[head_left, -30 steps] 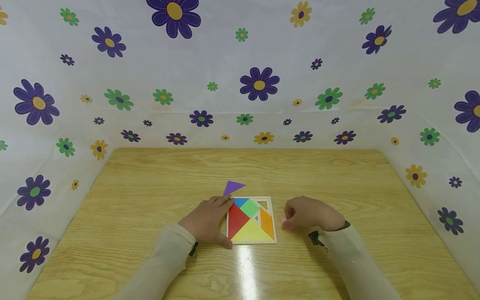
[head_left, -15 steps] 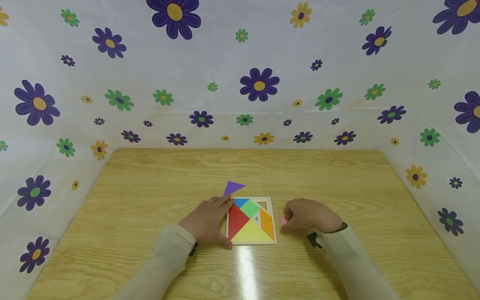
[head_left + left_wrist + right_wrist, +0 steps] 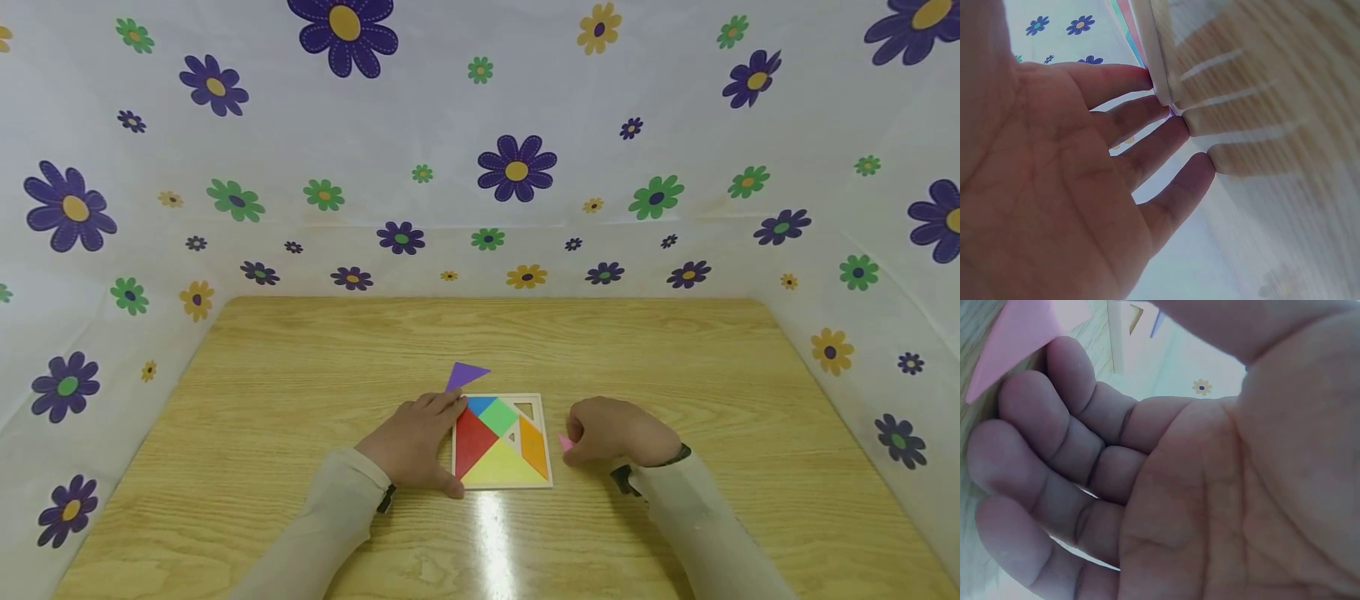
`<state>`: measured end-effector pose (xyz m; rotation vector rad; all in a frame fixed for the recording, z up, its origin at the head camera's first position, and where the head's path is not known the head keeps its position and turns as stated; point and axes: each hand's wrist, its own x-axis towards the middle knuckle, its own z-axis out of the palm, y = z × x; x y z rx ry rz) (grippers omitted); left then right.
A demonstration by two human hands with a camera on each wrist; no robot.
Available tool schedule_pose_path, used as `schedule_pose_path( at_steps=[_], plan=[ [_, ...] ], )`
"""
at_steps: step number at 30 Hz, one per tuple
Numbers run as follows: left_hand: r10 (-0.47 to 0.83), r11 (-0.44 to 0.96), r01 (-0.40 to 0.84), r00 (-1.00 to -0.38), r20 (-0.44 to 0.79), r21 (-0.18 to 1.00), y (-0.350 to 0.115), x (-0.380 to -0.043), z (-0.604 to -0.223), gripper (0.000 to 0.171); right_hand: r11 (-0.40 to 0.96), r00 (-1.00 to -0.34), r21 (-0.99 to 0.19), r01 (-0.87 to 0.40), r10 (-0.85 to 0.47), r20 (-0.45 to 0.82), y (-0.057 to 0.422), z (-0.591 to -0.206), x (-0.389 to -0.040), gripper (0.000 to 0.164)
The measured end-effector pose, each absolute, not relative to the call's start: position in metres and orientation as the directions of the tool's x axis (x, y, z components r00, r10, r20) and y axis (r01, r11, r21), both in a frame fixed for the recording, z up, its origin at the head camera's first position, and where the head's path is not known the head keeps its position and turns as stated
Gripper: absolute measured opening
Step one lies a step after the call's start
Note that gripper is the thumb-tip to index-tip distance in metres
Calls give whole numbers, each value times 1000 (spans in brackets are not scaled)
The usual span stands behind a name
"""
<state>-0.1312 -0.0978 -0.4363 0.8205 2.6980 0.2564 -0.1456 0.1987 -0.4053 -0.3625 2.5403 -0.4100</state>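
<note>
In the head view, a square wooden tangram tray [image 3: 550,454] lies on the table with red, yellow, blue, green and orange pieces in it. Two small triangular openings show bare wood inside it. My left hand [image 3: 416,437] rests along the tray's left side, fingertips touching its edge and thumb by the near left corner. To the right of the tray, my right hand [image 3: 618,432] has curled fingers and pinches a pink triangle [image 3: 565,443] at the table top. Part of that pink piece [image 3: 1016,340] stands out beyond the index fingertip in the right wrist view; the thumb tip is hidden there.
A purple triangle [image 3: 467,375] lies behind the tray, close to my left fingertips. The wood-grain table [image 3: 315,350] is bounded at the back and sides by a white flowered cloth [image 3: 450,125].
My right thumb has shifted slightly leftward and less of the pink triangle shows than a second ago. The left hand and tray have stayed put.
</note>
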Motion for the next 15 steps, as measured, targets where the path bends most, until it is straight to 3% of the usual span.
schedule_pose_path(
  at_steps=[15],
  plan=[
    [575,814,521,-786,-228,257,-98,-131,-434,121,921,-831,-365,-139,-309,-463,198,-407,-147,24]
  ],
)
